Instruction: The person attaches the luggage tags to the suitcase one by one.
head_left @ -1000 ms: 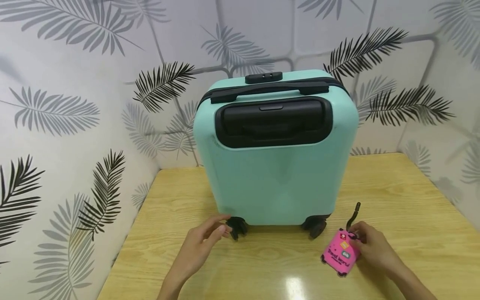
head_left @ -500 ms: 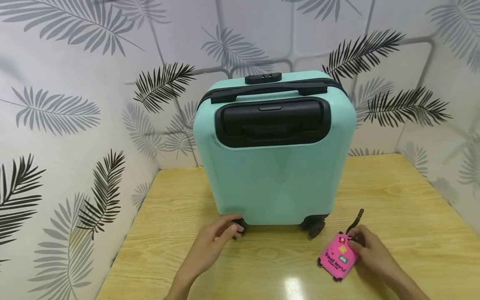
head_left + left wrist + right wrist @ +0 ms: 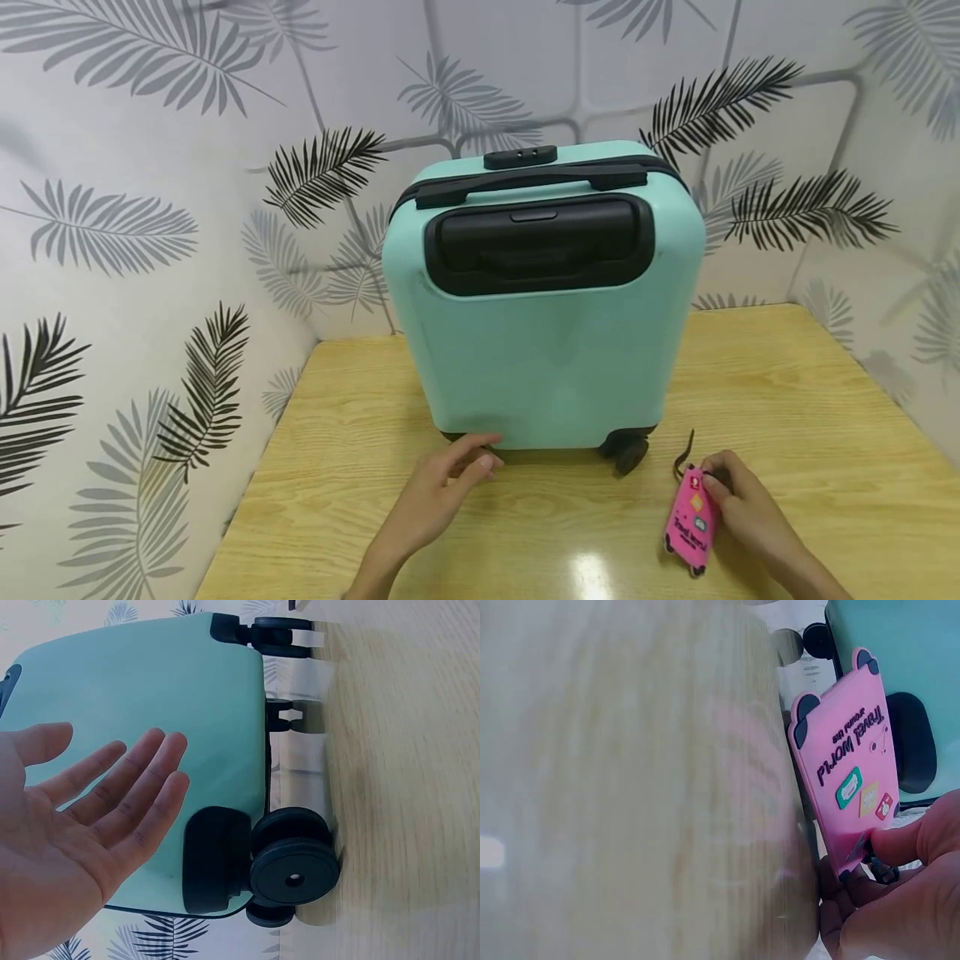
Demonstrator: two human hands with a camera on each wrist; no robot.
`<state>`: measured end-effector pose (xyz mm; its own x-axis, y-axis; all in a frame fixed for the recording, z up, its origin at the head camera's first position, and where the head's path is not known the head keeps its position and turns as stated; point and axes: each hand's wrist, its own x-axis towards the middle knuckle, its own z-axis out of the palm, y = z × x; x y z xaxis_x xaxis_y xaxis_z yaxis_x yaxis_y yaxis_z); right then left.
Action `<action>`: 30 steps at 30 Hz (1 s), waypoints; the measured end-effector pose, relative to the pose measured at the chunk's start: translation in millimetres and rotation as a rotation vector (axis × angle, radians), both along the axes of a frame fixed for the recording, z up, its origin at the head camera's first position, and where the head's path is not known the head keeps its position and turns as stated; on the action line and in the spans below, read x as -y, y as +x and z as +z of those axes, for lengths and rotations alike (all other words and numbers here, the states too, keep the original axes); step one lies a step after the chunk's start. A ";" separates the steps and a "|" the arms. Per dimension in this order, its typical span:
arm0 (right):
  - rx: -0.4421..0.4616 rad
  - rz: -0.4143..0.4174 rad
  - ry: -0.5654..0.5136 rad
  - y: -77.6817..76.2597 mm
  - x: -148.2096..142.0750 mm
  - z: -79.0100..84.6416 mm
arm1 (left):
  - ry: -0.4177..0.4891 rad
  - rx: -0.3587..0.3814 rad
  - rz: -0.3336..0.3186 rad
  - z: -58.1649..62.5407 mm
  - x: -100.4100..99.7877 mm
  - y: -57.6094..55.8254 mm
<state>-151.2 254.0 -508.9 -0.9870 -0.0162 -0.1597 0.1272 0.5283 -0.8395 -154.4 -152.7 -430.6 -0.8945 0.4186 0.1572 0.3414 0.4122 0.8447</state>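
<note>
A pink luggage tag (image 3: 690, 518) shaped like a small suitcase, lettered "Travel World", is pinched at its strap end by my right hand (image 3: 746, 508). In the right wrist view the thumb presses on the face of the tag (image 3: 847, 750), with fingers behind it. A black strap (image 3: 684, 454) sticks up from its top. My left hand (image 3: 442, 492) holds nothing; its fingers are loosely extended in front of the mint-green suitcase (image 3: 555, 358), near the lower left corner. In the left wrist view the palm faces up beside a black wheel (image 3: 295, 862).
The suitcase stands upright on a wooden table (image 3: 360, 392), its black carry handle (image 3: 532, 179) on top and a recessed pull handle (image 3: 540, 246) facing me. A black wheel (image 3: 630, 454) shows at its lower right. A leaf-patterned wall (image 3: 150, 317) borders the table behind and at the sides.
My left hand has moved right along the suitcase's bottom edge. The luggage tag, held in the right hand, has turned to a narrower angle, and its strap has swung to the left.
</note>
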 end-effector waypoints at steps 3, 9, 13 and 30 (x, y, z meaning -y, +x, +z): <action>-0.015 -0.016 0.020 2.9 0.0 -0.3 | 0.000 0.004 -0.005 -1.4 -2.8 1.5; -0.104 -0.092 0.023 10.7 4.0 -3.2 | 0.000 0.048 -0.049 -6.1 -10.0 4.5; -0.172 -0.154 -0.004 14.5 8.5 -4.5 | 0.000 0.058 -0.068 -10.0 -14.9 5.2; -0.166 -0.147 -0.316 28.2 29.3 5.2 | -0.025 0.093 -0.165 -13.4 -43.7 8.4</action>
